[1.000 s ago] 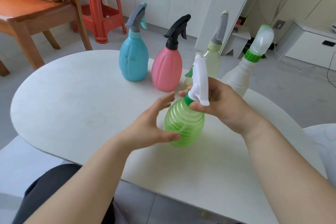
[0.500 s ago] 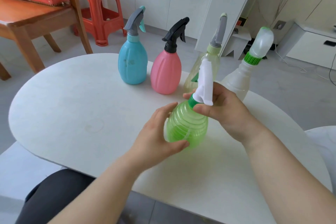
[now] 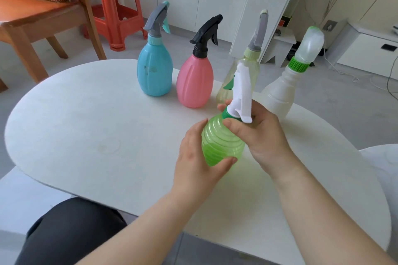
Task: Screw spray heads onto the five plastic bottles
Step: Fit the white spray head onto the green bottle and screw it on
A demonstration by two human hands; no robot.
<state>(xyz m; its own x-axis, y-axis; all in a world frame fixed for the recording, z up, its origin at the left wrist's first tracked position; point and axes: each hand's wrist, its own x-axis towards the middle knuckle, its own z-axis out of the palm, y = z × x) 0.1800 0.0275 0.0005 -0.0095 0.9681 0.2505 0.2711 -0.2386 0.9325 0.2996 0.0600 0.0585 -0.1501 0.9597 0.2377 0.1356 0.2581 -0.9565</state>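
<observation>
A ribbed green bottle (image 3: 221,142) stands on the white table (image 3: 86,135) in front of me. My left hand (image 3: 193,161) grips its body from the left, thumb under its base. A white spray head (image 3: 242,94) sits on its neck, and my right hand (image 3: 258,135) holds the green collar beneath that head. Behind stand a blue bottle (image 3: 154,71) with a grey head, a pink bottle (image 3: 195,82) with a black head, a pale yellow bottle (image 3: 249,71) with a grey head, and a white bottle (image 3: 280,94) with a frosted cap.
A wooden chair (image 3: 43,21) and a red plastic stool (image 3: 112,6) stand on the floor past the table's far left edge. White cabinets and a low white unit (image 3: 366,49) lie behind the bottles. My dark-clothed knee (image 3: 71,232) shows under the near edge.
My left hand has closed round the green bottle's body, from open beside it. The right hand has stayed at the collar. The view has shifted slightly.
</observation>
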